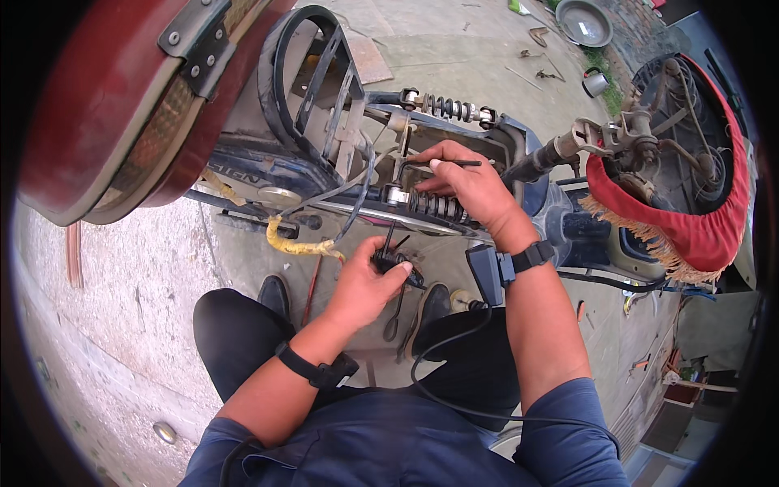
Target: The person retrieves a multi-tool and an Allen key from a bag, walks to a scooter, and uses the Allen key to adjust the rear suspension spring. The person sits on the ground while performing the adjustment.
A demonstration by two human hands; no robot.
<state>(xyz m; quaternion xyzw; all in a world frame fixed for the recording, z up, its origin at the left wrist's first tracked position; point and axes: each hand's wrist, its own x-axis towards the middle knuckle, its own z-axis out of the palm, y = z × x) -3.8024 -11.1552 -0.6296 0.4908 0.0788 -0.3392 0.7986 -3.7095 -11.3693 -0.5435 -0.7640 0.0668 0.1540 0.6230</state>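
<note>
My right hand (475, 183) is closed round a black L-shaped hex key (430, 164). The key's bent short end points down at the silver end mount (397, 196) of the near shock absorber (442, 207). My right fingers lie just above that shock's dark coil spring. Lower and to the left, my left hand (369, 280) grips a small black holder (395, 266) with thin dark rods sticking out, which looks like a hex key set. The thumb presses on its near side; the fingers behind it are partly hidden. Both shocks belong to a partly stripped two-wheeler frame (276, 162).
A dark red rounded shell (105, 105) with a metal hinge looms at the left. A yellow-taped cable (288, 243) hangs near my left hand. At right is the steering column (560, 150) and a red fringed cloth (690, 235). A basin (584, 23) stands far off.
</note>
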